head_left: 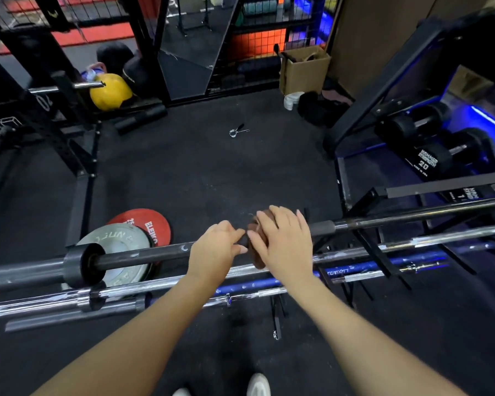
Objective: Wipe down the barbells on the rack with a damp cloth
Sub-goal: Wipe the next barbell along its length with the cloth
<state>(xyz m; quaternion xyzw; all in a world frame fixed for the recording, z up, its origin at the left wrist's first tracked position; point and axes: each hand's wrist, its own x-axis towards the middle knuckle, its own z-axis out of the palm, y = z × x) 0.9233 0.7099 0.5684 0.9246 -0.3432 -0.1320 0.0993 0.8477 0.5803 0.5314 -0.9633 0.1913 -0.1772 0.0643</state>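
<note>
A dark barbell [155, 252] lies across the top of the low rack, running from lower left to upper right. A brown cloth [257, 238] is wrapped over its shaft near the middle. My right hand [286, 241] lies over the cloth with fingers curled round it and the bar. My left hand [215, 250] grips the same bar just left of the cloth, its fingertips touching the cloth's edge. Below this bar lie a chrome barbell [160, 285] and a blue barbell [355, 267].
A grey plate [120, 238] and a red plate [152, 224] lean on the floor at left. A spring collar [236, 131] lies on the mat ahead. Dumbbells [429, 155] sit on a rack at right, a squat rack [77, 155] at left, a cardboard box [303, 67] behind.
</note>
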